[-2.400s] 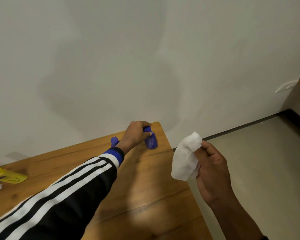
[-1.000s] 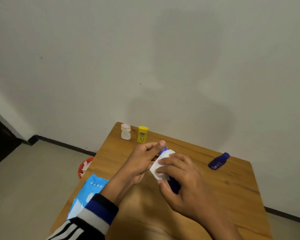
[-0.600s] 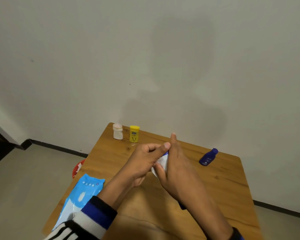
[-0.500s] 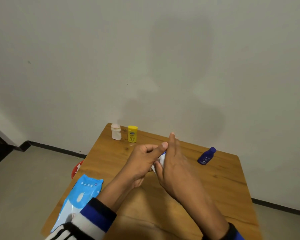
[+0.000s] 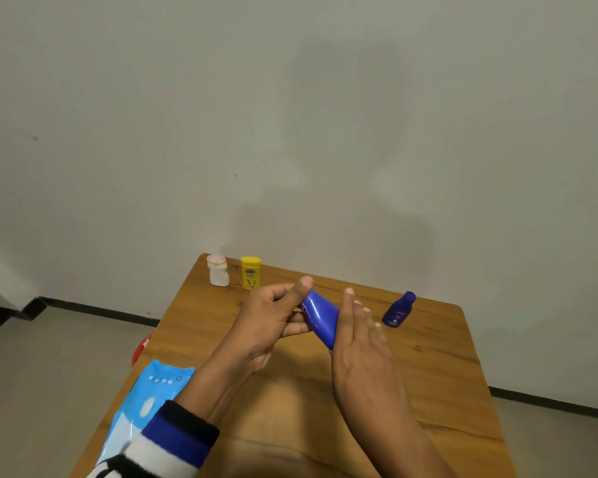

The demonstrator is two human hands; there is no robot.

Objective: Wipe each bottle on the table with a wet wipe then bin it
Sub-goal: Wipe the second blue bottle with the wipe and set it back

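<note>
Above the middle of the wooden table [image 5: 428,391], my left hand [image 5: 266,322] grips a dark blue bottle [image 5: 320,317] by its upper end, thumb laid over the top. The bottle tilts down to the right. My right hand [image 5: 359,343] lies against its lower right side with the fingers held straight. The wet wipe is hidden behind that hand. A second small blue bottle [image 5: 398,310] stands at the back right. A yellow bottle [image 5: 251,272] and a white bottle [image 5: 218,270] stand at the back left corner.
A light blue pack of wet wipes [image 5: 145,405] lies at the table's front left edge, partly under my striped sleeve. A red bin [image 5: 140,350] shows on the floor just past the left edge. The wall runs behind the table.
My left hand brought the blue bottle from the table's far corner to the middle. My right hand has slid down its side, so the blue body shows and the white wipe is hidden.
</note>
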